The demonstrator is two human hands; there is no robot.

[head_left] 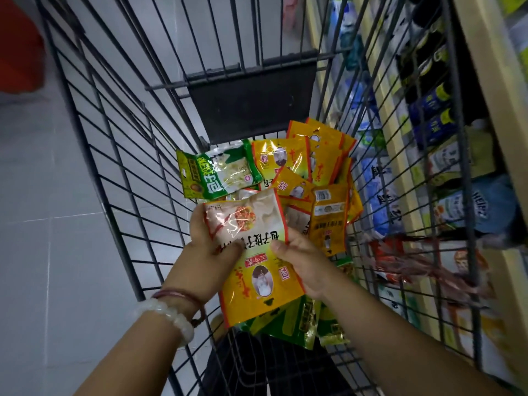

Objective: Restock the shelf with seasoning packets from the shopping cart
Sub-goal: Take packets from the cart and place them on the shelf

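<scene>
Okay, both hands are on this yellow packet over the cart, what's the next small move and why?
Probably lift the yellow packet up out of the cart and swing it right toward the shelf. The left hand and right hand already pinch its sides, and it sits above the loose packets.

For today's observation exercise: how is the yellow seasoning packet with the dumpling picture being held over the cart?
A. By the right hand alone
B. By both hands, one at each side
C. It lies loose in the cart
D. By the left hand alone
B: the left hand and the right hand each grip a side of the yellow packet above the cart.
</scene>
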